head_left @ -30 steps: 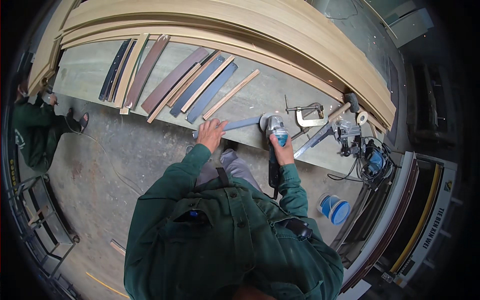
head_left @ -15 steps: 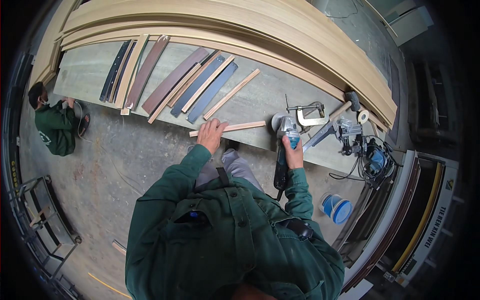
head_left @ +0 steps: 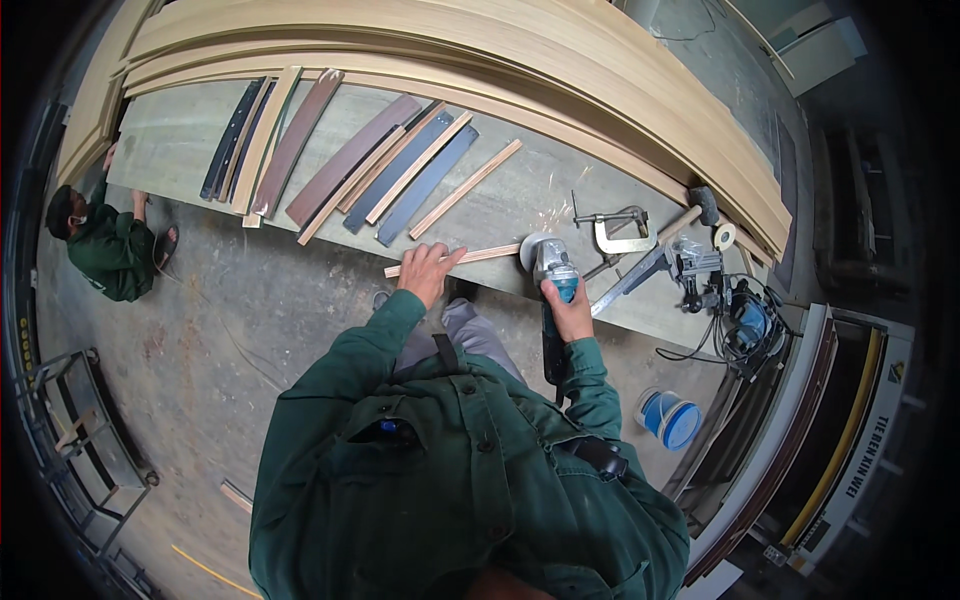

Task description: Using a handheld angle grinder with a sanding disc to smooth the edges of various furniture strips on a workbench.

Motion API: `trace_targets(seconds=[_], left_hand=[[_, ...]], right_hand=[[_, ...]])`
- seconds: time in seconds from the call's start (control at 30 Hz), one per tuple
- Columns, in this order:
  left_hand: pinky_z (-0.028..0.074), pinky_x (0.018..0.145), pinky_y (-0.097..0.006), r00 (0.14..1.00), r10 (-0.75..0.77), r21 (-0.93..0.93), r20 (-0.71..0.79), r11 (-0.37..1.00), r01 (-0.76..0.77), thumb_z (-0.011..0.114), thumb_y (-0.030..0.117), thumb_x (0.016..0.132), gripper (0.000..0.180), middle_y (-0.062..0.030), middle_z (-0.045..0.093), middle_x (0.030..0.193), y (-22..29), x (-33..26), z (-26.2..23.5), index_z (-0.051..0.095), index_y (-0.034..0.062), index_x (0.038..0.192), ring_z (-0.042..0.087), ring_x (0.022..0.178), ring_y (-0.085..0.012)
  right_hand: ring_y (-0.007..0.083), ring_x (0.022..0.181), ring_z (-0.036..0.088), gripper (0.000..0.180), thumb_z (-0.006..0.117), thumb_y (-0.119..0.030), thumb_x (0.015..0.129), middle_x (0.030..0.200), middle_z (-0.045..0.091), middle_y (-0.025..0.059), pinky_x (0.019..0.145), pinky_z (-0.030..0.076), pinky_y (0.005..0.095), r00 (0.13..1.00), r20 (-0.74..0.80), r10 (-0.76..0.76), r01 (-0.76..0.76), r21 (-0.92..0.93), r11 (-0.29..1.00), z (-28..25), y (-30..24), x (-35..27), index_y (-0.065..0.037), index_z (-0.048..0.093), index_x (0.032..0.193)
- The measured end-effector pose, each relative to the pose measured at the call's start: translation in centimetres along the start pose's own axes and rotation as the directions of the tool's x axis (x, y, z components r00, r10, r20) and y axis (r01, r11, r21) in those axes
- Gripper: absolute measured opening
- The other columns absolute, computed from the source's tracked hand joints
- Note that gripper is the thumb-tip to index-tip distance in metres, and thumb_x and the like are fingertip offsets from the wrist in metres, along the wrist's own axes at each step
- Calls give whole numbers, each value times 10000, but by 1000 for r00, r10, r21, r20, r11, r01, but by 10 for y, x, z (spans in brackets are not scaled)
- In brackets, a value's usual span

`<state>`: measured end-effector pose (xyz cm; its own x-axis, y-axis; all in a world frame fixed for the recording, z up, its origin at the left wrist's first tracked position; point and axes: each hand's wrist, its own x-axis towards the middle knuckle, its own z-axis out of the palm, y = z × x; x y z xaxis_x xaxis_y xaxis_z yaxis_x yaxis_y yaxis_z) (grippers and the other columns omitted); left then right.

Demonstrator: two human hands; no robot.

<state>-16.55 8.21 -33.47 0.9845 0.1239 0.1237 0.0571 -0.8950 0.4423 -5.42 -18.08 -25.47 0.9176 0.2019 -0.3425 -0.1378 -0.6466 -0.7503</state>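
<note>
Head cam, high, looks down at workbench (head_left: pixel 500 215)

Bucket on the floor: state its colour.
The bucket is blue with a white band, shown in the head view.

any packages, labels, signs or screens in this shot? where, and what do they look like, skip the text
Sign panel: far right edge, a long white board standing slanted, dark lettering along it, a yellow stripe beside it.
Blue tub: on the floor to the person's right, round, blue with a white band.
No screens visible. Any small labels on the angle grinder or the power tools are too small to tell.
</note>
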Motion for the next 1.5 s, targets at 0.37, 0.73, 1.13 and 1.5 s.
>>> trace_targets(seconds=[0.37, 0.73, 1.13, 1.5], left_hand=[[351, 824, -377, 1000, -3, 6, 22, 1000, 2, 584, 18, 749, 618, -13, 518, 1037, 1, 1, 1, 516, 268, 1310, 473, 943, -228], [353, 809, -381, 999, -13, 41, 38, 999, 11, 592, 19, 742, 614, -8, 520, 1044, 0, 0, -2, 526, 275, 1296, 475, 939, -224], [354, 806, -380, 999, -15, 14, 32, 1000, 14, 595, 6, 721, 634, -15, 519, 1037, 2, 3, -1, 523, 269, 1293, 477, 934, -233], [352, 801, -377, 999, -27, -1, 43, 1000, 27, 533, 0, 785, 565, -25, 531, 1026, 1, 2, -2, 538, 252, 1290, 477, 919, -243]], right_hand=[[206, 948, 601, 701, 735, -498, 764, 1061, 629, 136, 859, 463, 323, 999, -41, 14, -10, 95, 995, 1, -8, -3, -15, 506, 1217], [207, 935, 605, 683, 736, -475, 776, 1040, 637, 136, 851, 465, 319, 996, -78, 42, -31, 134, 991, -4, 11, 5, 0, 516, 1215], [249, 992, 620, 783, 738, -514, 749, 1088, 635, 181, 880, 467, 337, 999, -19, 37, -36, 13, 999, 10, -1, -5, -21, 461, 1291], [219, 950, 611, 732, 745, -495, 755, 1061, 633, 144, 861, 467, 325, 995, -97, 36, -25, 115, 993, 5, 9, -6, -22, 496, 1254]])
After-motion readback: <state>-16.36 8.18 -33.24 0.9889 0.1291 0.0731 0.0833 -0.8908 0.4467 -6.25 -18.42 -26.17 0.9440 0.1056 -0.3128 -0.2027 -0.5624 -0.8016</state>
